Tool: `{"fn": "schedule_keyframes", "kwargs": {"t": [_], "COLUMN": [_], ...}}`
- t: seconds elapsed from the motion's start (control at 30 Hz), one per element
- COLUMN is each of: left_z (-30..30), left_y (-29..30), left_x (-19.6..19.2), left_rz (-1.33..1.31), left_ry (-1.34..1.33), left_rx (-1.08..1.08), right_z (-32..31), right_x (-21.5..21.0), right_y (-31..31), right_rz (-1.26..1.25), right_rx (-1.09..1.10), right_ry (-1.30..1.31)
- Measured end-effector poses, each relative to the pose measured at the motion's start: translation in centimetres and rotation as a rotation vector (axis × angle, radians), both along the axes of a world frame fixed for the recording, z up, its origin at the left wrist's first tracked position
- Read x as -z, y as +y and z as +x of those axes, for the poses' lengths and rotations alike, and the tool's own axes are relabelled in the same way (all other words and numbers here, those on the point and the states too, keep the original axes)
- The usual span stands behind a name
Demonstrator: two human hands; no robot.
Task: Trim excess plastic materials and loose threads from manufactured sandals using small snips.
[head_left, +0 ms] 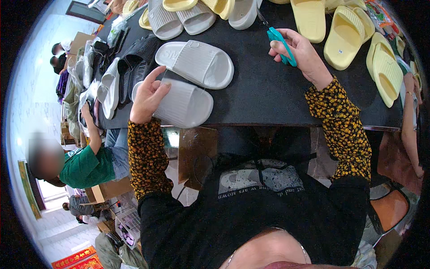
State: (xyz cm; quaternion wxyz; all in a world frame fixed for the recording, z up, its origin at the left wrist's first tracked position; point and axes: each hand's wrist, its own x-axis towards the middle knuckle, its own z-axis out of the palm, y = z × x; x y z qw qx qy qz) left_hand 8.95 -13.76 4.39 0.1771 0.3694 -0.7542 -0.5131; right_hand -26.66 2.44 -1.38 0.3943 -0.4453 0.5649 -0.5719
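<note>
Teal-handled scissors (281,46) are in my right hand (298,53), fingers closed around the handles, narrow blades pointing away toward the far slippers. My left hand (150,96) is over one end of a light grey slipper (188,104) at the near table edge. Its thumb and index finger point across the slipper, a little apart; the other fingers are curled and partly hidden, apparently gripping it. Just beyond lies a matching grey slipper (197,63), sole down and touching nothing of my hands. A faint thin line crosses near my left fingertips; I cannot make out what it is.
Yellow slippers (344,38) and more grey slippers (195,20) line the far side of the black table (268,101). Black slippers (139,60) and a white slipper (109,87) lie leftward. A person in green (92,166) sits left; another person's arm (408,121) is at right.
</note>
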Motion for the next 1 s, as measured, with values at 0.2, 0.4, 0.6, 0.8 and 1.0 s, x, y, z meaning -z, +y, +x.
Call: {"fn": "schedule_keyframes", "kwargs": {"t": [0.2,0.4,0.6,0.8,1.0], "left_z": [-1.5,-3.5,-4.4,-6.2,-8.5], "left_y": [-0.2,1.0,2.3,4.8,7.0], "left_x": [0.1,0.9,0.8,0.0,0.6], "left_rz": [0.056,0.307,0.326,0.075,-0.050], "left_ry": [-0.057,0.130,0.300,0.524,0.709], "left_rx": [0.013,-0.003,-0.097,-0.195,-0.319], "right_z": [0.0,0.1,0.3,0.8,1.7], "right_x": [-0.3,-0.4,-0.9,-1.9,-2.1], "right_y": [0.0,0.1,0.4,1.0,1.5], "right_rz": [-0.003,-0.011,-0.052,-0.046,-0.070], "right_rx": [-0.010,-0.025,-0.094,-0.322,-0.438], "right_ry": [-0.007,0.016,0.007,0.153,0.184]}}
